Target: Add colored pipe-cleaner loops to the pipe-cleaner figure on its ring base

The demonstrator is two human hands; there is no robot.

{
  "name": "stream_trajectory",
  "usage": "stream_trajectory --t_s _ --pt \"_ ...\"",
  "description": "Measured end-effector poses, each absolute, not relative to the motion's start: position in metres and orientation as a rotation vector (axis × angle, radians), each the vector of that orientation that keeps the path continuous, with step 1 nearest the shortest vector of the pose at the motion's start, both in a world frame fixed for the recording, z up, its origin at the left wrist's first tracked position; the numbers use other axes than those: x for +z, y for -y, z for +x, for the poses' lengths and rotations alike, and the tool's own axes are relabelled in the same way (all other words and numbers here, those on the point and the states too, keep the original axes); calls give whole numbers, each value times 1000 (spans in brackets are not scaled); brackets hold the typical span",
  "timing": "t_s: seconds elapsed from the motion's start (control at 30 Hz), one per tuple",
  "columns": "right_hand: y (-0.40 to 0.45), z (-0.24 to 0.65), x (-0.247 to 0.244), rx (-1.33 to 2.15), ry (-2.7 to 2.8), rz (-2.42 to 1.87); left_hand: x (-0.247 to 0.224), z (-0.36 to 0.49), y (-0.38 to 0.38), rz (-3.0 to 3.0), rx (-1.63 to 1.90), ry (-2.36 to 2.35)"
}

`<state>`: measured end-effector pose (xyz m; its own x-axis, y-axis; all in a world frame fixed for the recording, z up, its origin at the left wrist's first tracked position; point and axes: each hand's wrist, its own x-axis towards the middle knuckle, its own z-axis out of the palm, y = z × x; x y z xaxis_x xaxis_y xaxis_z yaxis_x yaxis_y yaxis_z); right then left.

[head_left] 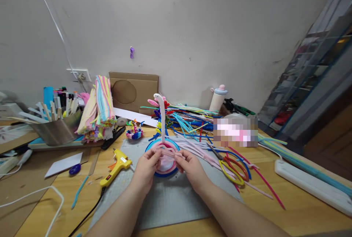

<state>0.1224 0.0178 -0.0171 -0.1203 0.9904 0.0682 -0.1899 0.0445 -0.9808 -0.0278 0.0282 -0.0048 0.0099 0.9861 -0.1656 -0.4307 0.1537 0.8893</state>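
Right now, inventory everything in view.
mat: one, grey, table
coiled base: one, blue-pink, mat
stem: one, white, above base
strands: uncountable, pale pink, over base
glue gun: one, yellow, left
scissors: count unclear, yellow-orange handles, right
pipe cleaners: many, mixed, mid-right
bundles: several, pastel, back left
metal bin: one, silver, left
bottle: one, white, near wall
cardboard: one, brown, against wall
socket: one, white, on wall
power strip: one, white, right
left hand: one, bare, at strands
right hand: one, bare, at strands

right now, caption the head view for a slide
Left hand and right hand hold pale pink fuzzy strands over a round blue-rimmed base.
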Motion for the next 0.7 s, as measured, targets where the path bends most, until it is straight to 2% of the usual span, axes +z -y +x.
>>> stream_trajectory --t_s 0.2,0.37,0.53,0.7 --pt "-19 124 -16 1365 1205 -1000 -1 -29 -28 727 1272 -983" --pt "-17 120 -22 1262 1292 -995 1 -29 -26 1001 1162 -1031" --pt "-17 117 -28 1432 1243 -1003 5 -24 -21 1064 1105 -964" --pt "-18 117 -29 1446 1183 -1010 5 -23 -20 1071 1082 -998"
